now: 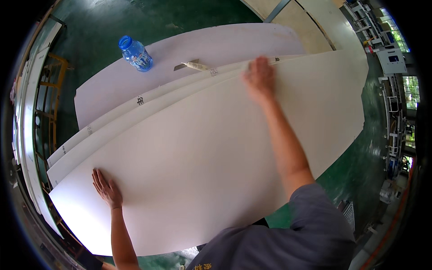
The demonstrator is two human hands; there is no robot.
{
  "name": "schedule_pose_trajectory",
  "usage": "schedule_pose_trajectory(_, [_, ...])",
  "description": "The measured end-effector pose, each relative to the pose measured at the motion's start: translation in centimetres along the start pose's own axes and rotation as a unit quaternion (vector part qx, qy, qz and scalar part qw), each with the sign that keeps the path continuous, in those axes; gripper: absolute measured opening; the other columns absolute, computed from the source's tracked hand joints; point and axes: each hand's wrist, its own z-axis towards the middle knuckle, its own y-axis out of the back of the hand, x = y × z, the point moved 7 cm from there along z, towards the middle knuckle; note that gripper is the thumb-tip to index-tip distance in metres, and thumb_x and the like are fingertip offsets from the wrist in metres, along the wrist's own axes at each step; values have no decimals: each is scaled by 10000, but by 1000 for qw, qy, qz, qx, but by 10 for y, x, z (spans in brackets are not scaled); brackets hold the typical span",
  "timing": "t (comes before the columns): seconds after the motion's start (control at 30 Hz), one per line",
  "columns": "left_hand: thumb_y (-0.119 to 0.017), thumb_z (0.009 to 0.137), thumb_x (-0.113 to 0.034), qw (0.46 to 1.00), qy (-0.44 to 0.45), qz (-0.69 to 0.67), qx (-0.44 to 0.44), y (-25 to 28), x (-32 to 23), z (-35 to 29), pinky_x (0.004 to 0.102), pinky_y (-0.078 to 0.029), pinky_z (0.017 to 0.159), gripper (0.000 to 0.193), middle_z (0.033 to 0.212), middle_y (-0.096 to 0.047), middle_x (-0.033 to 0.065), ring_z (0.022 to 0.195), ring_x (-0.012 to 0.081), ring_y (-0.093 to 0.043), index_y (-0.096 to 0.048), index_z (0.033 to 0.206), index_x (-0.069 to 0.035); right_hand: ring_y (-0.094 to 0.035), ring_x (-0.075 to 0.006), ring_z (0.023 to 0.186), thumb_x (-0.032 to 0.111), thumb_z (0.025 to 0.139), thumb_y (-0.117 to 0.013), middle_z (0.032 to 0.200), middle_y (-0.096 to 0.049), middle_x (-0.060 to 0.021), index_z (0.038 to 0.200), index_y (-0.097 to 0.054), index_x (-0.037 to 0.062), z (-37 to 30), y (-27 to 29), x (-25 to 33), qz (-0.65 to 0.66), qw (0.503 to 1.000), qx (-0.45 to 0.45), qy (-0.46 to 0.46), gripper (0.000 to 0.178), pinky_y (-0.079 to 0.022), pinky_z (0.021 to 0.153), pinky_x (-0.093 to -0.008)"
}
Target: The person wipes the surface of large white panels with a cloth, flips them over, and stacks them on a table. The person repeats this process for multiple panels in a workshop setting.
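Observation:
A large white board (193, 162) lies across the work surface in front of me, on top of more white sheets (103, 130) whose far edges stick out in steps and bear dark printed marks. My left hand (108, 191) rests flat near the board's left end, fingers stretched out. Over by the far edge, right of the middle, my right hand (260, 77) is on or just above the board. Motion smears its fingers, so their pose is unclear. Beyond the sheets lies a small tool (195, 66) with a pale handle and a dark flat blade.
A blue plastic bottle (136, 55) stands on the pale lilac board (103, 96) at the far side. Orange-brown framing (56, 85) and long white panels (29, 112) line the left. Machinery (391, 63) is at the far right, over a green floor (189, 15).

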Motion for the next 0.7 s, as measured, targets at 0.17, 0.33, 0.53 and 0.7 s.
schedule_pose_trajectory(0.17, [-357,1033,-393,1000,0,2,6,4,12,-3,513,-122,1251,634,1671,-245,107,1548,309,-196,-297,1592,-100,-172,-336,1550,613,974,-464,1647,-233,-230,1571,-210,-55,-2,22,17,77,994,-14,76,931,-113,1256,-477])
schedule_pose_trajectory(0.33, [-325,1045,-489,1000,-6,5,10,0,12,-6,513,-121,1250,683,1673,-240,110,1550,312,-188,-273,1599,-92,-113,-342,1562,633,985,-449,1660,-173,-243,1575,-171,-60,18,3,-21,11,1000,-18,-12,952,-70,1256,-473])
schedule_pose_trajectory(0.53, [-250,1046,-597,1000,-25,-5,-2,-3,9,0,503,-108,1252,753,1673,-235,111,1550,311,-184,-254,1606,-94,-156,-356,1550,637,962,-478,1647,-222,-236,1557,-219,-78,51,42,-83,124,987,-76,-64,966,-101,1256,-482])
schedule_pose_trajectory(0.7, [-243,1045,-602,999,-31,1,10,9,0,1,499,-97,1253,752,1672,-242,111,1550,317,-183,-265,1605,-100,-189,-390,1530,599,951,-523,1626,-245,-263,1530,-287,-82,-19,36,81,176,969,-68,163,925,-124,1253,-495])
